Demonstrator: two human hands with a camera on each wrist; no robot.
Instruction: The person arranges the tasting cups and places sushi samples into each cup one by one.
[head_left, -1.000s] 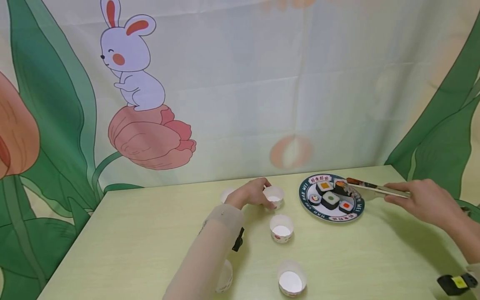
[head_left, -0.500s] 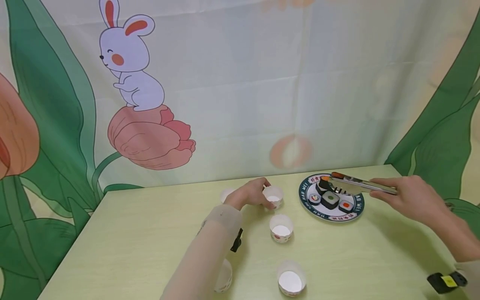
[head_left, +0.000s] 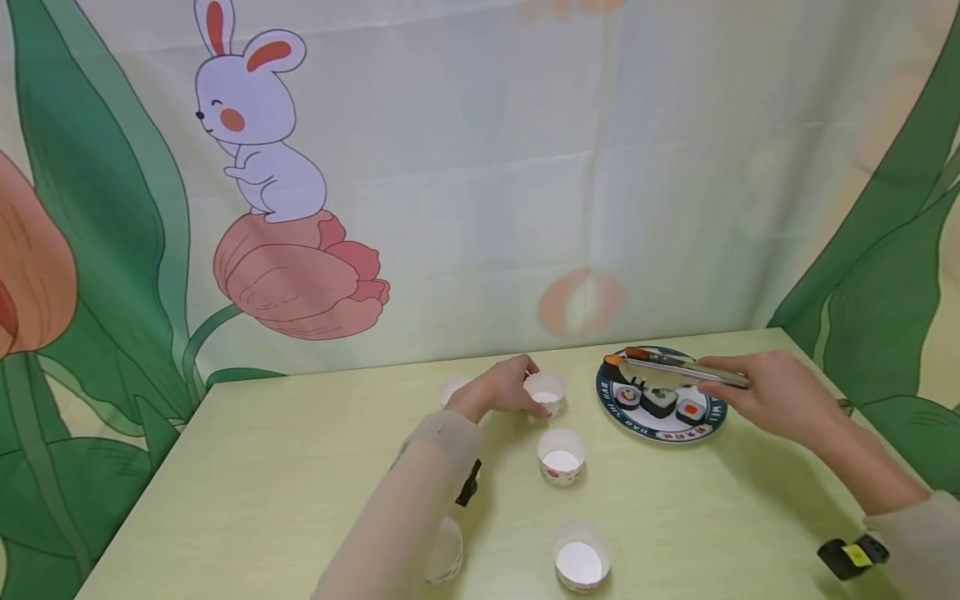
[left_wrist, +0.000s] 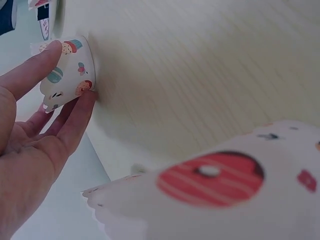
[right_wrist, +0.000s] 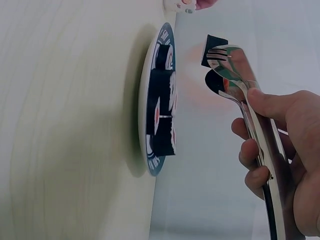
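Note:
My left hand (head_left: 501, 390) holds a white paper baking cup (head_left: 553, 398) at the back of the table, thumb and fingers on its printed wall (left_wrist: 70, 75). In my right hand (head_left: 776, 396) are metal serving tongs (head_left: 693, 372), one end a fork, the other a spoon. Between these ends sits a dark sushi piece (right_wrist: 215, 47) with an orange top, raised above the round plate (head_left: 667, 434). Several other sushi pieces stay on the plate, among them a green-dotted one (head_left: 659, 402) and a red-topped one (head_left: 691, 409).
More paper cups stand on the table: one (head_left: 561, 457) in front of the held cup, one (head_left: 581, 560) near the front, one (head_left: 447, 554) partly behind my left sleeve, and one (head_left: 452, 388) behind my left hand. A printed cloth (head_left: 465, 183) hangs behind the table.
My right hand has moved left across the plate, the tongs carrying a sushi piece up from its right side to above its left edge. The left hand stays at the same cup.

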